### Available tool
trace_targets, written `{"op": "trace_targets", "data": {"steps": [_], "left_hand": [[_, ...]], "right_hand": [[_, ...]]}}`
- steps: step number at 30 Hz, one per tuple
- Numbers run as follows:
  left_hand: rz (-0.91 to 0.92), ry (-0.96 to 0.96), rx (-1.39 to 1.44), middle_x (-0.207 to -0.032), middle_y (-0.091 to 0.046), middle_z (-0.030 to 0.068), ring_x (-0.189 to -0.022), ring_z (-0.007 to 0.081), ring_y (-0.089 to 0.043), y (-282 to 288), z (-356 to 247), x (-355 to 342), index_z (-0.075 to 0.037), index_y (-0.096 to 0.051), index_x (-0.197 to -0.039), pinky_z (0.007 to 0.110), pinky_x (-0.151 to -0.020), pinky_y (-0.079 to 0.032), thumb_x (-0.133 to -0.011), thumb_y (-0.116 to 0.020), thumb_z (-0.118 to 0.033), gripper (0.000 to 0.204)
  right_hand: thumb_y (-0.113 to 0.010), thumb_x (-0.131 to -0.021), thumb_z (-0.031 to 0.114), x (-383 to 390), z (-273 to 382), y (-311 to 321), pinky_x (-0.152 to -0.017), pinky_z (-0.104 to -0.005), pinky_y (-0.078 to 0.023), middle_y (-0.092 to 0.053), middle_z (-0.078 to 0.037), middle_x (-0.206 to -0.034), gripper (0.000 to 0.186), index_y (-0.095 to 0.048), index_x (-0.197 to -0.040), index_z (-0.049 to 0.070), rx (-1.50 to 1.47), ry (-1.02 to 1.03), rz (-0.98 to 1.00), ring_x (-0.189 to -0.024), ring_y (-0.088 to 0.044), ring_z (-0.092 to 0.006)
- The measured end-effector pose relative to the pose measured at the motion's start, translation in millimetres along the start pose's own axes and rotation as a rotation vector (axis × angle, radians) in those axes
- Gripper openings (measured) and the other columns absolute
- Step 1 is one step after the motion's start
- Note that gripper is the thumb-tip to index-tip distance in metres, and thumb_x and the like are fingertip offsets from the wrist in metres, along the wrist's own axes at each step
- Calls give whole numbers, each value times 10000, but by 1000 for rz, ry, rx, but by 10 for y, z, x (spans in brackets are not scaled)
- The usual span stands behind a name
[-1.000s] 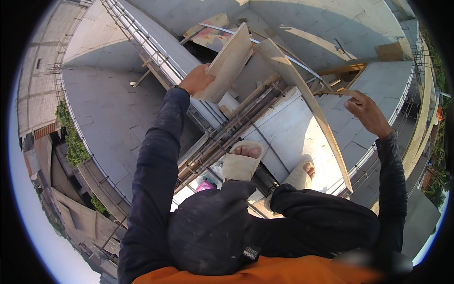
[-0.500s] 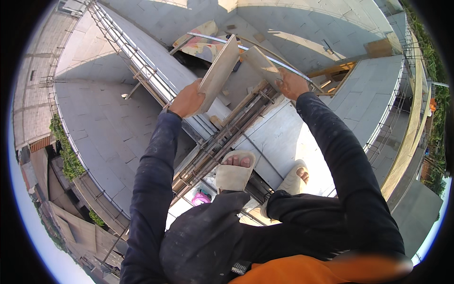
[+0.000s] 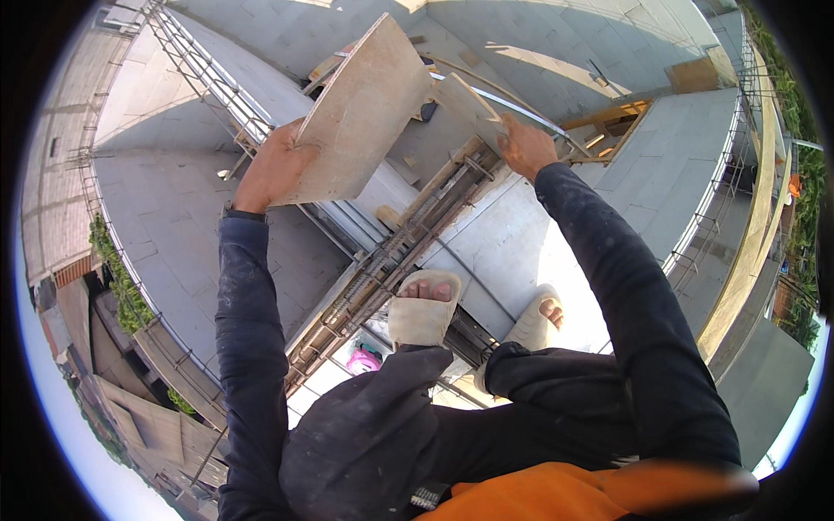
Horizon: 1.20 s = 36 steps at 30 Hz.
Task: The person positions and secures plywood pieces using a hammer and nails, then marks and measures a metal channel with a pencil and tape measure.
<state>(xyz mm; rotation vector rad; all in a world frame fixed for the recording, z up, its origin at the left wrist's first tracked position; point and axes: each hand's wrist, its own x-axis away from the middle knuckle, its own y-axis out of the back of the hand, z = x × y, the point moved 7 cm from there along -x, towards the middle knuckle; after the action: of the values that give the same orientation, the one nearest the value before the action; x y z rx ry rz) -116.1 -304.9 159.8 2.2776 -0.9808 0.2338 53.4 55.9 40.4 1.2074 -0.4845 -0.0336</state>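
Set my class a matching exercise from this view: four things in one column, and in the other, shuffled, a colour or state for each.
1. Left hand
2. Right hand
3. Sandals
4. Sleeves

A. Holding the narrower-looking board
B. Dark and long
C. Gripping the broader-looking board
D. Cream and open-toed

Pairs: 1-C, 2-A, 3-D, 4-B

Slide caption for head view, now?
Left hand grips one board, right hand holds another board, sandals below.

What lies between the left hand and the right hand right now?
The head view shows a wide board, gripped by the left hand, then a narrow board, held by the right hand.
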Motion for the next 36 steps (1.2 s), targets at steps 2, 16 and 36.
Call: {"op": "trace_targets", "data": {"steps": [2,16,36], "left_hand": [[9,6,-24,-1032,-748,119,-924,195,-700,116,-156,85,26,-649,-1333,333,-920,-526,-878,-592,-129,484],[-208,65,395,-1085,-724,137,-917,209,-708,1143,-345,532,53,-623,-1305,334,-866,-577,-823,-739,-192,553],[104,-305,-704,-1458,-575,266,-962,452,-715,-923,-1258,790,-59,-314,-1625,489,-909,-576,-815,-745,-391,976]], "right_hand": [[-573,-978,325,-6,3,-2,-848,-576,-541,-746,-258,-995,469,-520,-1398,123,-4,8,0,-962,-710,-476],[-648,-987,555,18,549,879,-940,-459,-589,-685,-238,-1271,780,-486,-1496,-13,-958,-11,-43,-1159,-693,-282],[-642,-1038,307,784,1437,1054,-682,-283,-680,-682,-151,-1004,461,-566,-1299,-66,-1443,-192,378,-780,-754,-199]]}}
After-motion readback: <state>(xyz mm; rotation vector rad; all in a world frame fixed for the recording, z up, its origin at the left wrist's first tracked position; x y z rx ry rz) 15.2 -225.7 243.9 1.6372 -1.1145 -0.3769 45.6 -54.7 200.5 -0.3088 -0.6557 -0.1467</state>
